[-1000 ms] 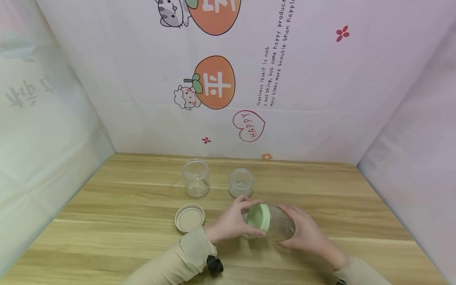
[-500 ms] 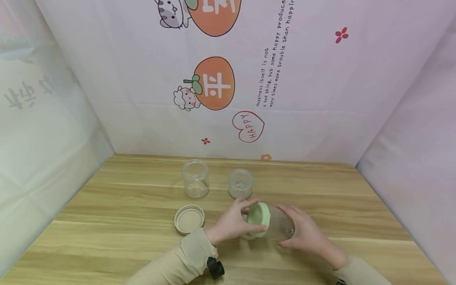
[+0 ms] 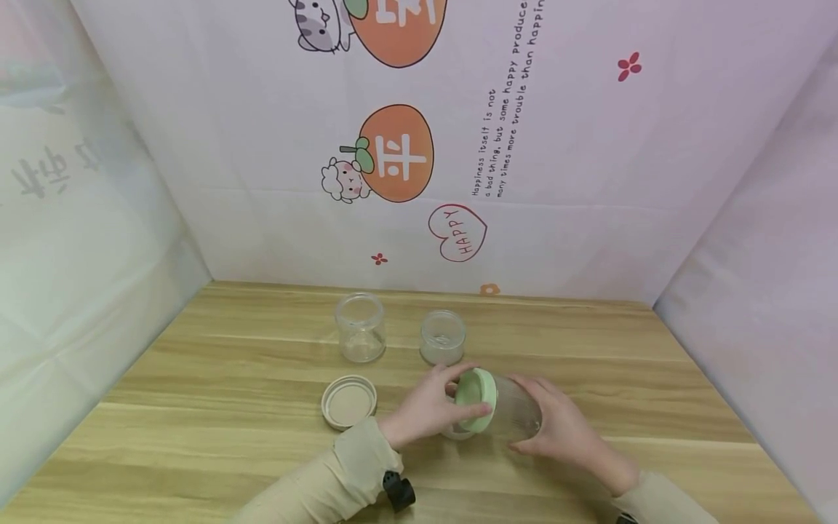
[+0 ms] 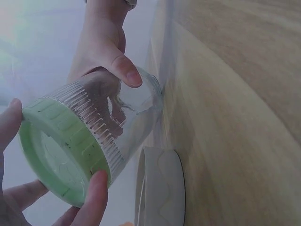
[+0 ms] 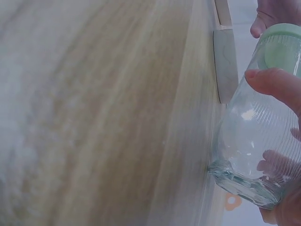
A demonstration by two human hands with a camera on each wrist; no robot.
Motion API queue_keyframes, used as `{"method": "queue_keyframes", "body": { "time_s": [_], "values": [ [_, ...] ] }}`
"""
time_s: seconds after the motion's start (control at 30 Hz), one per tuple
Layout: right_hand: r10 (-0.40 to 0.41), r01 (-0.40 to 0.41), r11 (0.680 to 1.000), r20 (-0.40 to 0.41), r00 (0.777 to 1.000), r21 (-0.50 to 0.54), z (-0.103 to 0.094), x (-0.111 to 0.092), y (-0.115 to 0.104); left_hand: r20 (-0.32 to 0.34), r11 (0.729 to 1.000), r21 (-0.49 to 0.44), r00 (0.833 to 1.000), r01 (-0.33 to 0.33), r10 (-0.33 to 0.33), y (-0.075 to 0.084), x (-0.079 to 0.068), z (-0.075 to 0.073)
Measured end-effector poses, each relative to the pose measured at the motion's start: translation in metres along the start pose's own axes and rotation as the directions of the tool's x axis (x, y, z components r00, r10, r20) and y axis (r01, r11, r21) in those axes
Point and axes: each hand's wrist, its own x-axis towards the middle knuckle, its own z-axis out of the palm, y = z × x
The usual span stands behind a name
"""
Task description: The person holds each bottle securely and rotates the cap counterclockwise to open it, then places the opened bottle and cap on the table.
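Note:
A ribbed clear glass jar (image 3: 513,411) with a light green screw lid (image 4: 61,141) leans over, its base edge low at the table in the right wrist view. My left hand (image 3: 432,411) grips the green lid by its rim, thumb on the near side and fingers round the far side. My right hand (image 3: 566,433) holds the glass body near its base, thumb and fingers on opposite sides. Beneath the green lid, a pale lid (image 4: 162,188) lies on the table, mostly hidden in the head view.
Farther back on the wooden table (image 3: 216,378) stand a taller clear open jar (image 3: 361,335) and a shorter clear jar (image 3: 443,338). A beige lid (image 3: 349,402) lies with its inside up, left of my left hand. Printed cloth (image 3: 556,240) walls the back and sides.
My left thumb has moved up along the near side of the green lid, and the lid is tilted slightly differently. My right hand keeps its hold on the jar in place.

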Motion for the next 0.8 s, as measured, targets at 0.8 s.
{"method": "queue_keyframes", "body": {
  "time_s": [0.8],
  "values": [
    [0.007,-0.007,1.0,0.018,1.0,0.004,-0.001,0.001,0.001,0.099,0.841,0.329,0.901,-0.43,0.422,-0.003,-0.006,-0.011]
  ]
}}
